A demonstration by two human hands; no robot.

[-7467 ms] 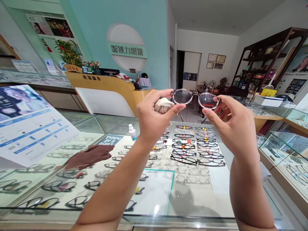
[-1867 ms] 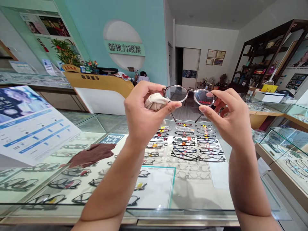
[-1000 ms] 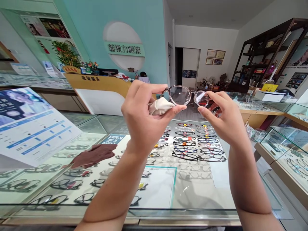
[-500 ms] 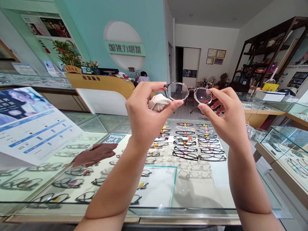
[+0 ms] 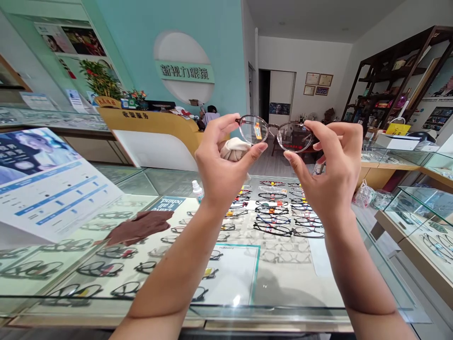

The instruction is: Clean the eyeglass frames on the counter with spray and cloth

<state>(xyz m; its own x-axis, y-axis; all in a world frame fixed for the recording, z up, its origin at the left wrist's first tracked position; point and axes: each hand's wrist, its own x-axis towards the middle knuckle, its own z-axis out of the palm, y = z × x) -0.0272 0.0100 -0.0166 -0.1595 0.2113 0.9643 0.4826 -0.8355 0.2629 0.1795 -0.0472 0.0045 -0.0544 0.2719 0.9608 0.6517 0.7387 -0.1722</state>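
Note:
Between my two hands, raised above the glass counter, is a pair of round eyeglasses [image 5: 272, 126] with a dark mottled rim. My left hand [image 5: 226, 165] grips the frame's left edge with finger and thumb, and a bunched pale cloth [image 5: 234, 149] is tucked in the same palm. At the other end, the fingers and thumb of my right hand [image 5: 329, 165] pinch the right rim. An orange sticker or reflection shows in the left lens, and red lettering appears through the right one.
Rows of eyeglasses [image 5: 272, 219] lie in the glass display case [image 5: 283, 311]. A brown cloth [image 5: 141, 227], a small white bottle [image 5: 197, 189] and a standing calendar card [image 5: 60, 189] are on the left. Another glass case [image 5: 424, 217] stands at right.
The eyeglasses have tilted and shifted slightly left and up, their right side turning. My left hand has moved a little right, uncovering the white bottle. My right hand has turned at the wrist.

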